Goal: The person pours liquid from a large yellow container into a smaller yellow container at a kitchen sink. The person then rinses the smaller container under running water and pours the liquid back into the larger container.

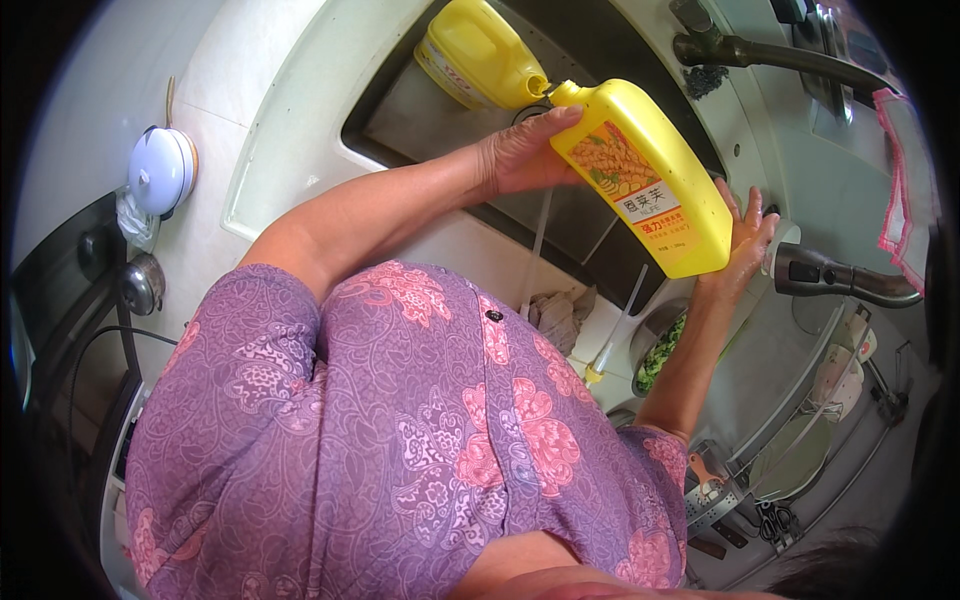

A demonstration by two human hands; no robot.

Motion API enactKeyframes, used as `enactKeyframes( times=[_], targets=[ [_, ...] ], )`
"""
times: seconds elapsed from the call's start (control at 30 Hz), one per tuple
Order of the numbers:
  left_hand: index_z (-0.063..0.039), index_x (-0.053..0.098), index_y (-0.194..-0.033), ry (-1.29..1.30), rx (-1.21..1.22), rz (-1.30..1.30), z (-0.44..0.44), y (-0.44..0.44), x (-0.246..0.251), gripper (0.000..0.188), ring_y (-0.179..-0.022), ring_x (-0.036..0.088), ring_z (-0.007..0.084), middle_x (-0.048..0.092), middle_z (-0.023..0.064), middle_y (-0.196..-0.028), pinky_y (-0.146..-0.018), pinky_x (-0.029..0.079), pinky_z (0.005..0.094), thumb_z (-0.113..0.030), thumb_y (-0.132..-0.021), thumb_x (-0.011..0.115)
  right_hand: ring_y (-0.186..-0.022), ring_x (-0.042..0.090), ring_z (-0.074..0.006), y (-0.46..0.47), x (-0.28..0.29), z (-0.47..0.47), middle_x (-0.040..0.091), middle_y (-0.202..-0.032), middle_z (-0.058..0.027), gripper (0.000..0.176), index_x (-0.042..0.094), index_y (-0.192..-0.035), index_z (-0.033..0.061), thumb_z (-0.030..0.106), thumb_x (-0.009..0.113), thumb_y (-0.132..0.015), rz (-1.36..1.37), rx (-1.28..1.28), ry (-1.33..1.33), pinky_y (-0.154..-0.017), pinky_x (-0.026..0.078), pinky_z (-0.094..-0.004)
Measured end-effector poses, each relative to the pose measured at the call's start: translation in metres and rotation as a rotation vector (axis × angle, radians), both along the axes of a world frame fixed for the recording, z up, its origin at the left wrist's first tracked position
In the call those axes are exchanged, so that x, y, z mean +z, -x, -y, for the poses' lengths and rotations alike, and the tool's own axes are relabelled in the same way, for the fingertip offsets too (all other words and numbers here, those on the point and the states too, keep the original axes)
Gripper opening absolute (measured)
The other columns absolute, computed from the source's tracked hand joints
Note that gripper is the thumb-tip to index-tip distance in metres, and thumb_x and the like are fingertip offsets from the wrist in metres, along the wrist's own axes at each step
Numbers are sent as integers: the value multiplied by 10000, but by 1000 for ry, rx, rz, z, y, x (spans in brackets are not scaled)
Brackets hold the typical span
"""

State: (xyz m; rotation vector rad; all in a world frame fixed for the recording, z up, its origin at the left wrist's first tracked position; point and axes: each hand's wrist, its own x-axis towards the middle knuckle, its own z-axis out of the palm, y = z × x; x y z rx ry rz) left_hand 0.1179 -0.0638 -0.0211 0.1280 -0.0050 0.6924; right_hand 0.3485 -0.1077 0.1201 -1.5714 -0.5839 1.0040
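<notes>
My left hand [532, 150] grips a yellow plastic jug [645, 180] near its neck, thumb on the shoulder. My right hand [742, 244] supports the jug's base, with several fingers spread beyond it. The jug is tilted and bears a printed label with writing. Its mouth meets or nearly meets the mouth of a second yellow jug [484, 56], which lies tilted in the dark sink [405, 105]. Whether liquid passes between them cannot be told. My left fingers are partly hidden behind the held jug.
A dark faucet [720, 49] stands by a black mesh scrubber [703, 81]. Close to my right hand is a metallic spray head [814, 271]. A metal bowl holds chopped greens [660, 352]. A crumpled cloth [559, 319] lies near the sink's front. Scissors [776, 521] hang at the dish rack.
</notes>
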Motion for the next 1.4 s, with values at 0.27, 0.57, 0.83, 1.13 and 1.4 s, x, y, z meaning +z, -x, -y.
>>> enactKeyframes(
  times=[0.27, 0.57, 0.83, 1.13, 1.4],
  targets=[
    [-118, 454, -1308, -3, 4, 6, -1, 2, 2, 689, -1209, 476, 221, 521, 84, -1280, -1040, 366, 423, -507, -781, 666, -1193, 457, -378, 1, 2, -2, 380, -1322, -344, 698, 237, -1393, 80, 572, 378, -920, 17, -14, -4, -996, 376, -454],
    [-119, 455, -1306, -6, -6, 26, -2, 1, -3, 678, -1204, 479, 220, 524, 83, -1276, -1037, 368, 421, -500, -786, 665, -1184, 465, -386, -2, 3, -2, 384, -1326, -339, 694, 240, -1391, 82, 572, 377, -919, 41, -14, -6, -985, 386, -466],
    [-122, 479, -1285, 26, -24, 128, -3, -1, -7, 601, -1204, 479, 220, 525, 80, -1284, -1040, 357, 428, -432, -808, 673, -1212, 446, -403, -2, 2, -3, 379, -1347, -317, 677, 232, -1409, 93, 555, 347, -928, 21, -41, 17, -1005, 369, -491],
    [-120, 499, -1266, 58, -17, 124, -1, 1, -7, 578, -1200, 485, 213, 543, 74, -1264, -1046, 355, 426, -419, -807, 682, -1178, 483, -386, -2, 3, -4, 423, -1308, -321, 646, 330, -1349, 92, 572, 369, -919, 39, -64, 13, -986, 393, -475],
    [-127, 496, -1270, 20, -17, 157, -2, -1, -5, 596, -1199, 485, 209, 539, 71, -1270, -1036, 365, 419, -429, -794, 690, -1189, 463, -391, 1, 7, -3, 388, -1332, -321, 646, 316, -1350, 93, 568, 383, -918, 26, -43, 7, -992, 381, -482]
  ],
)
